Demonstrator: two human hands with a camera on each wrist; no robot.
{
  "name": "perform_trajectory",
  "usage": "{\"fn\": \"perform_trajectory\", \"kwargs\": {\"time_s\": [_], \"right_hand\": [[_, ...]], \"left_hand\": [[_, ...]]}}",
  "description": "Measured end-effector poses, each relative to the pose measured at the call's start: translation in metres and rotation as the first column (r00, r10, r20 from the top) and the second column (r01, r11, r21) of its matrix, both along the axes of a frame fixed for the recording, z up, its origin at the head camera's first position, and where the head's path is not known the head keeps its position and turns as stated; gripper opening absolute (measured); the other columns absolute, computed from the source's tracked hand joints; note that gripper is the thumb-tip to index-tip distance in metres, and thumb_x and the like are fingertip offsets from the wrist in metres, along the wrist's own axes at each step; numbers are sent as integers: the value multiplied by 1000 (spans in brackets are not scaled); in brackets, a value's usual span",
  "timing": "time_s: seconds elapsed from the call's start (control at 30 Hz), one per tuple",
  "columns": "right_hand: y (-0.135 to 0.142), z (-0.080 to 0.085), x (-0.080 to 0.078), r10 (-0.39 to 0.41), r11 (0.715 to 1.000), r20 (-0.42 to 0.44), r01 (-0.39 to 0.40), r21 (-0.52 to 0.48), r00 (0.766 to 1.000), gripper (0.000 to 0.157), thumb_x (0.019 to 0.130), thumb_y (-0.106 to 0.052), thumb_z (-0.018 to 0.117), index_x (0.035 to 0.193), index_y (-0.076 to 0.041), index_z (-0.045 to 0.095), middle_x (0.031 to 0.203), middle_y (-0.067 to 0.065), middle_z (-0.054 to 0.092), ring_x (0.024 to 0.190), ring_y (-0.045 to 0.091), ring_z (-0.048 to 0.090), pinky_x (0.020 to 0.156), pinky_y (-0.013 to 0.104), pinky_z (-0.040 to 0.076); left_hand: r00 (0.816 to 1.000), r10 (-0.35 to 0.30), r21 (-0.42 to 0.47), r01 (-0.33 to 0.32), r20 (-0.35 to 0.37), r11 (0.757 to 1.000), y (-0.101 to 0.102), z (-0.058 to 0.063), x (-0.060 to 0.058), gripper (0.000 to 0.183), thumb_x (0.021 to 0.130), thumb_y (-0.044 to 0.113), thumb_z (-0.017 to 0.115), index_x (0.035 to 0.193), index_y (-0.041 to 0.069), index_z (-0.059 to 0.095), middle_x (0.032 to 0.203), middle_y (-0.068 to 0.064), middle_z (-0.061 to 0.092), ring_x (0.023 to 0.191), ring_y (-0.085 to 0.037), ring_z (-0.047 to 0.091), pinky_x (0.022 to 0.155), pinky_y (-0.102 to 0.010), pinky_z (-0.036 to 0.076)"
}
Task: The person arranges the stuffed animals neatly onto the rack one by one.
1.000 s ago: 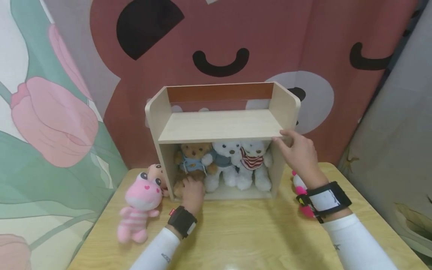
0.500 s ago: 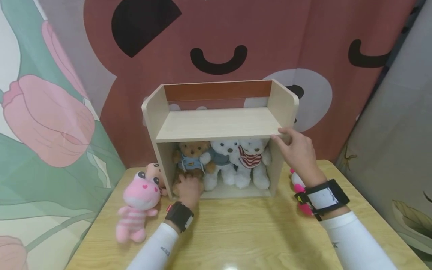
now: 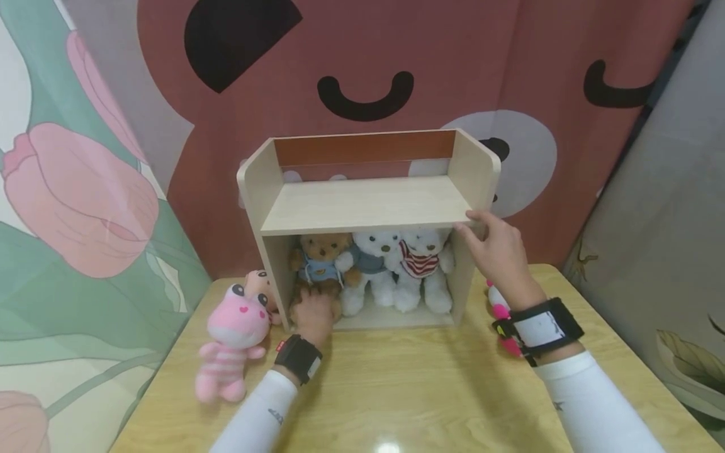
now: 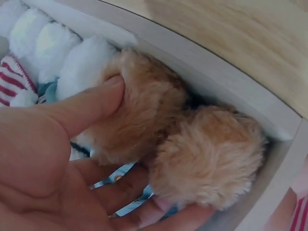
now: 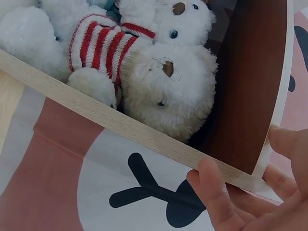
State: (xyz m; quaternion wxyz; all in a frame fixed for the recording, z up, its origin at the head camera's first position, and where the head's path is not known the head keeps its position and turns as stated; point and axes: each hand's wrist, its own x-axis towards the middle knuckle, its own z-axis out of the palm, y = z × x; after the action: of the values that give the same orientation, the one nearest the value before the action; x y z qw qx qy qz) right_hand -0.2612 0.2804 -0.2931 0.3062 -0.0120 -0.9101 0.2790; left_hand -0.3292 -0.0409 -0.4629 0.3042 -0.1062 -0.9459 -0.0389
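A brown teddy bear (image 3: 323,261) in a light blue hoodie sits at the left of the lower compartment of a pale wooden shelf (image 3: 362,204). My left hand (image 3: 314,314) grips it low at the legs; the left wrist view has the thumb on one furry foot (image 4: 144,106) and the fingers around behind it. Beside it sit a white bear (image 3: 370,270) in a grey-blue top and another white bear (image 3: 421,270) in red-and-white stripes. At the shelf's right front corner, my right hand (image 3: 501,255) holds the board's edge between thumb and fingers.
On the table (image 3: 396,390), a pink striped frog plush (image 3: 232,343) lies left of the shelf, partly covering another doll (image 3: 257,289). A pink-and-white toy (image 3: 501,308) at the right is mostly hidden by my right wrist. A patterned curtain (image 3: 362,50) hangs behind.
My left hand has shifted slightly at the brown bear's legs. The right hand keeps its place on the shelf corner. The whole head view has drifted a little.
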Motion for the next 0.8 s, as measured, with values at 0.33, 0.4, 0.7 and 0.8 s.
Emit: {"fn": "perform_trajectory", "kwargs": {"time_s": [0.33, 0.4, 0.7, 0.8], "right_hand": [[4, -8, 2, 20, 1000, -14, -20, 1, 1000, 50, 96, -34, 67, 138, -7, 58, 77, 13, 56, 68, 26, 53, 58, 35, 41], [5, -9, 2, 18, 1000, -17, -18, 5, 1000, 51, 95, -33, 67, 138, -7, 58, 77, 13, 56, 68, 26, 53, 57, 36, 41], [3, -6, 0, 35, 999, -14, -35, 4, 999, 50, 95, -30, 67, 138, -6, 57, 75, 13, 55, 65, 25, 52, 55, 35, 41], [3, -4, -1, 29, 1000, -8, -29, -3, 1000, 49, 95, -30, 67, 138, -7, 57, 74, 13, 54, 64, 26, 51, 54, 36, 41]], "left_hand": [[973, -191, 188, 164, 133, 968, -20, 9, 23, 42, 79, 18, 79, 103, -11, 62, 96, -28, 61, 90, -44, 58, 82, -57, 50], [961, -188, 223, 143, 200, 964, -26, 18, 33, 45, 82, 19, 78, 111, -11, 60, 99, -28, 62, 93, -45, 59, 83, -56, 50], [984, 87, 388, -142, 155, 911, -107, 66, 86, 40, 85, 15, 71, 109, -12, 56, 97, -32, 57, 88, -50, 53, 71, -58, 46], [940, 111, 408, -243, 322, 880, -141, 65, 91, 58, 85, 20, 72, 123, -15, 47, 108, -37, 54, 98, -53, 52, 80, -61, 45]]}}
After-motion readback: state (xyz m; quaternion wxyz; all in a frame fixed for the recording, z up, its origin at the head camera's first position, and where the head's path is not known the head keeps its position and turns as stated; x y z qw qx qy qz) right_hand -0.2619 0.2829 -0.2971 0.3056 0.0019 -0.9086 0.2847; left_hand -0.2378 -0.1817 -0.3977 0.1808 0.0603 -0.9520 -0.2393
